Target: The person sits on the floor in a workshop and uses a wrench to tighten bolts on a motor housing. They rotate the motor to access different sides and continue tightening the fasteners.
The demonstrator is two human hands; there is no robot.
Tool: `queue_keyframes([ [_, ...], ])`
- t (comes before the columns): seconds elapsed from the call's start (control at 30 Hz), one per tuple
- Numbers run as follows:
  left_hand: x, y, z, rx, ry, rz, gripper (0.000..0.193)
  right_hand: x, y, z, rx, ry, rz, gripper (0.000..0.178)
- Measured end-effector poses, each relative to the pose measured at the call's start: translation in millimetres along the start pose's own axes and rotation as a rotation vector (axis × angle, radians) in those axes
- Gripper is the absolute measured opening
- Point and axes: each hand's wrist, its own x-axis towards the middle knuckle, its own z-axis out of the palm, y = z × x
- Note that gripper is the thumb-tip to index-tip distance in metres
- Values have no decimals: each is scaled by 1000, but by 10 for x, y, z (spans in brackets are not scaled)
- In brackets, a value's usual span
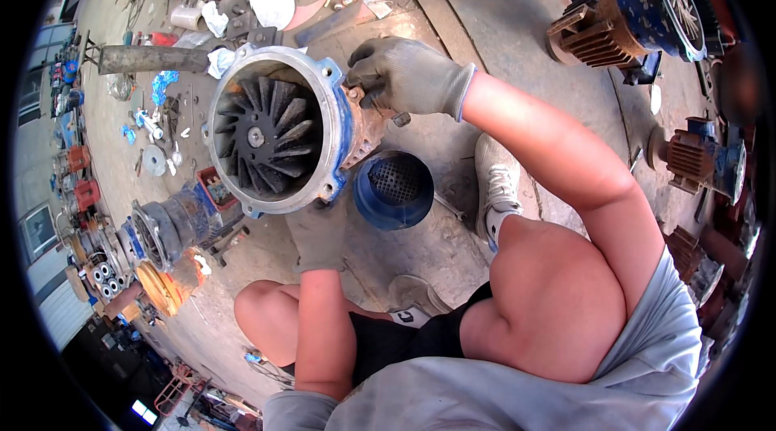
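Note:
An electric motor (353, 140) with a worn blue and rusty housing stands before me, its round metal end flange (330, 148) turned toward me. Inside the flange is a dark, many-bladed fan (271, 136) with a hub at its middle. My right hand (402, 78), in a grey glove, is closed with its fingers curled on the housing's far right side. Below the flange my gloved left hand (318, 235) reaches to the motor's underside; the rim hides its fingers. A blue fan cover (394, 217) with a perforated grille lies on the floor beside the motor.
Another motor (622, 23) lies at the upper right, with a smaller rusty motor (693, 158) below it. At the left are a grey cylindrical housing (166, 229) and a yellow ring-shaped part (159, 287). A dark pipe (149, 59) and scattered parts lie beyond. My shoe (497, 180) is near the cover.

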Motion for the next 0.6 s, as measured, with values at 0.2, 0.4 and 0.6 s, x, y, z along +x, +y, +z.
queue_keyframes([
  [0.2,24,-148,28,125,118,163,37,-41,-20,8,98,24,23,39],
  [0.4,-24,-151,71,66,145,146,37,-74,-39,97,-117,100,-68,35],
  [0.6,-72,-206,90,176,115,158,40,-80,-53,92,-124,118,-86,35],
])
